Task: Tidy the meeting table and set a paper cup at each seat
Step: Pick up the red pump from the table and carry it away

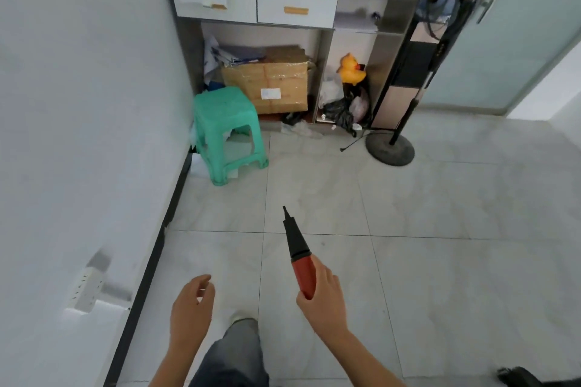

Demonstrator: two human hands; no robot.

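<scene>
A red-and-black hand pump [298,256] sits in our right hand [323,295]. The fingers wrap its smooth red plastic barrel, and the matte black cone tapers to a thin nozzle pointing far and slightly left. Its long axis runs near to far, aimed roughly at the desk unit [295,8] against the far wall. Our left hand [191,302] hangs to the pump's left, well apart from it, fingers loosely curled and holding nothing.

No meeting table or paper cup is in view; we judge the pump a stray item to be put away. Beyond the nozzle, across glossy pale floor tiles [440,229], stand a mint-green plastic stool [228,132], a taped cardboard box [276,85] under the white drawers, and a yellow rubber duck [350,69]. To the right is the round dark fan base [390,148]. A white power strip [88,289] sits against the near left wall.
</scene>
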